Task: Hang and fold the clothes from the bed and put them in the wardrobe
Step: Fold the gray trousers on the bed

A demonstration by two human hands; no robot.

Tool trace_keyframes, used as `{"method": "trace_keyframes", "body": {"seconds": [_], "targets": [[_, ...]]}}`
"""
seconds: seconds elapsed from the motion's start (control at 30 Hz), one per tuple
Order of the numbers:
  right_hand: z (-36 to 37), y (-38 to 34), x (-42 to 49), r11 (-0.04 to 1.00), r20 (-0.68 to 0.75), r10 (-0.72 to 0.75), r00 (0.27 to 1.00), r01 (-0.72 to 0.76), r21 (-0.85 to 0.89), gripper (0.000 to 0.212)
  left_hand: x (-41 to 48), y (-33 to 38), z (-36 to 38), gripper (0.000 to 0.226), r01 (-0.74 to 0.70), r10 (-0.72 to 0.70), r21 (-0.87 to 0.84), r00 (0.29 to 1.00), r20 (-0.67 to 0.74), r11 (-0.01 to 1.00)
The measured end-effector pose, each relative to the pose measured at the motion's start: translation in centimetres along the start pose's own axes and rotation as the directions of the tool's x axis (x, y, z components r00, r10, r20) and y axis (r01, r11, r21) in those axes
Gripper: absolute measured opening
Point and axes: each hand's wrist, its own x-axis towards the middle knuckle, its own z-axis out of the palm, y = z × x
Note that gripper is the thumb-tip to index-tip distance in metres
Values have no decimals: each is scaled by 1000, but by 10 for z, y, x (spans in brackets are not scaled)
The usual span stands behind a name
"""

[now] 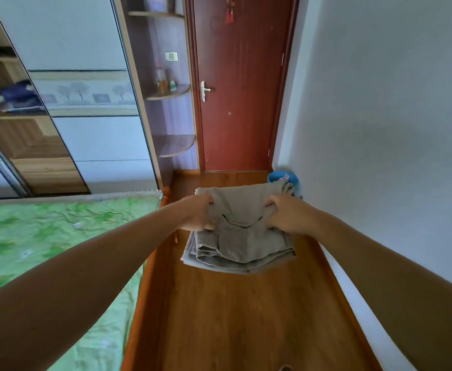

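fingers (208, 226) of both hands are curled round a folded grey garment (242, 246), left hand (198, 213) pinching its left edge, right hand (287, 215) its right edge, thumbs on top. looks like trousers, can't say for sure. it's held in the air over the wooden floor (233, 322), between the bed (59, 236) corner and the white wall (380, 129), touching neither. the floor strip runs open to the red door (241, 103). something blue (279, 176) sits by the wall beyond the bundle. the wardrobe (91, 135) stands past the bed, open at the left.
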Motion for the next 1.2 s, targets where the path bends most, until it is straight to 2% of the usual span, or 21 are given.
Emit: {"method": "trace_keyframes", "body": {"seconds": [0.27, 0.37, 0.4, 0.43, 0.47, 0.5, 0.53, 0.57, 0.6, 0.63, 0.67, 0.7, 0.77, 0.83, 0.93, 1.03, 1.2], "targets": [[-97, 24, 175, 989, 103, -143, 984, 147, -32, 60, 153, 6, -54, 75, 160, -164, -63, 984, -69, 985], [-115, 16, 242, 979, 152, -192, 970, 199, -33, 60, 197, -11, -78, 70, 197, -196, -6, 975, -109, 980], [-118, 12, 265, 975, 170, -206, 964, 217, -48, 61, 214, -22, -85, 63, 121, -119, 0, 978, -171, 993], [-119, 8, 289, 970, 186, -221, 957, 236, -63, 62, 232, -32, -91, 49, 125, -148, -156, 978, -146, 980], [-120, 3, 313, 964, 199, -237, 951, 255, -73, 62, 249, -46, -95, 32, 137, -153, -167, 984, -90, 976], [-120, -2, 337, 959, 212, -250, 945, 271, -79, 63, 263, -59, -100, 22, 197, -197, -4, 979, -58, 980], [-119, -9, 363, 955, 227, -259, 939, 284, -83, 64, 278, -72, -105, 25, 259, -251, 123, 965, -77, 958], [-117, -16, 388, 952, 244, -267, 932, 295, -86, 65, 291, -84, -110, 29, 321, -310, 123, 945, -102, 939], [-115, -24, 414, 948, 261, -274, 926, 306, -87, 66, 306, -98, -118, 31, 403, -404, -25, 911, -81, 915], [-111, -32, 441, 945, 275, -281, 919, 315, -86, 66, 322, -109, -125, 37, 469, -505, -339, 863, -20, 816], [-108, -42, 469, 941, 288, -289, 913, 326, -87, 66, 341, -128, -130, 49, 423, -520, -494, 851, -70, 759], [-106, -52, 496, 938, 300, -298, 906, 337, -86, 66, 359, -148, -134, 61, 405, -524, -453, 834, -174, 794], [-105, -77, 551, 933, 310, -307, 900, 349, -86, 65, 395, -188, -155, 68, 431, -495, -310, 853, -166, 847], [-110, -104, 602, 929, 315, -318, 894, 361, -86, 64, 423, -218, -183, 66, 435, -486, -277, 861, -150, 856], [-118, -145, 679, 920, 323, -345, 881, 385, -68, 66, 461, -262, -225, 63, 474, -528, -279, 834, -161, 835], [-122, -180, 747, 900, 350, -383, 855, 431, -67, 66, 494, -296, -263, 59, 496, -527, -208, 840, -131, 843], [-121, -234, 857, 852, 404, -459, 791, 521, -53, 64, 550, -361, -306, 61, 586, -623, -229, 770, -142, 777]]}}
